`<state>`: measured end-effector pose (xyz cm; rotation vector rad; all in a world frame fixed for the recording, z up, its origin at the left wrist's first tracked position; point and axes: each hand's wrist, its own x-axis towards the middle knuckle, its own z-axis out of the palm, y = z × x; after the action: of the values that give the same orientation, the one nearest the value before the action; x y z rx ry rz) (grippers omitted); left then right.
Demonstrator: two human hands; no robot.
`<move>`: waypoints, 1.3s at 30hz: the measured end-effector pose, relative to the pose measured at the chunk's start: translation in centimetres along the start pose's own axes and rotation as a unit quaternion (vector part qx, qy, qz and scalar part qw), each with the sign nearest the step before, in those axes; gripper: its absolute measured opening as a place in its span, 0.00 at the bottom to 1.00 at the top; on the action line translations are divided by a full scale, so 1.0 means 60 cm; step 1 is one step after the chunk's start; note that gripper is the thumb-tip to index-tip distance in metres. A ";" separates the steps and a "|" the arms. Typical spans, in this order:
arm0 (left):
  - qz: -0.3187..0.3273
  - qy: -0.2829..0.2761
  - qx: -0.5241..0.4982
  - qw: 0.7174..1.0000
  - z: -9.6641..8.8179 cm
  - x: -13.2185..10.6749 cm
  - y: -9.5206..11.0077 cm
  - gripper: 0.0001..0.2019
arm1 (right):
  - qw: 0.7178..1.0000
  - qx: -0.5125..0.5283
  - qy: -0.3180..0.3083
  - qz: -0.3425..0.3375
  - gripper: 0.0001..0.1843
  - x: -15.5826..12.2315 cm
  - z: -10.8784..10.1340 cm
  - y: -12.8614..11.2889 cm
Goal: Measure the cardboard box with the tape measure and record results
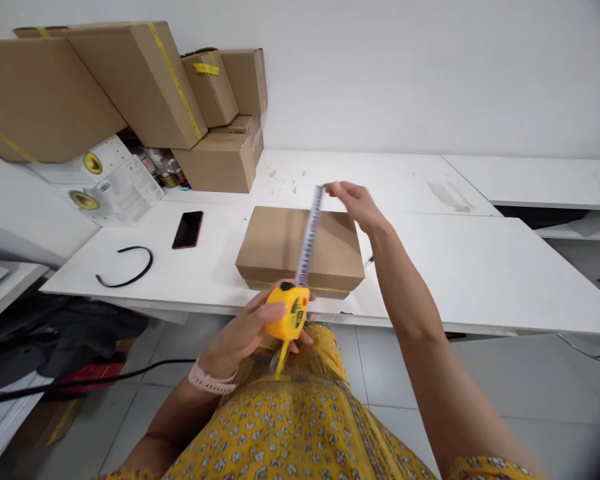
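My left hand [253, 327] grips the yellow case of a tape measure [287, 312] in front of my body, with a yellow strap dangling below it. From the case a white blade [310, 237] stretches up and away over a closed cardboard box [275, 237]. The blade's far end is pinched between the fingertips of my right hand [355, 200], above the box's back right part. Whether the blade touches the box I cannot tell. The box lies on the white table [445, 267] near its front edge, with a strip of yellow tape low on its front.
Several cardboard boxes [140, 80] are stacked at the back left, beside a white carton with avocado pictures [115, 183]. A phone [187, 230] and a black headband [140, 273] lie left of the box. A black cable [105, 379] crosses at lower left.
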<state>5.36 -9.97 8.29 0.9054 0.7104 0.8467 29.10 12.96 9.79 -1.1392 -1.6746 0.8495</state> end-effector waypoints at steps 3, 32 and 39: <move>0.124 0.120 0.098 0.980 -0.052 -0.048 -0.001 0.30 | 0.989 0.043 0.136 -0.025 0.29 -0.077 -0.055 0.022; 0.174 0.233 0.155 0.944 -0.177 0.088 0.004 0.29 | 0.993 -0.073 0.087 0.026 0.48 -0.169 0.022 0.091; 0.213 0.208 0.166 0.940 -0.146 0.092 0.089 0.28 | 0.954 -0.248 0.108 0.125 0.47 -0.108 -0.045 0.008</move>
<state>-0.77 -0.05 8.16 1.2250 1.0663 1.3550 32.81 7.17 8.37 -1.7513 -1.6227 0.4337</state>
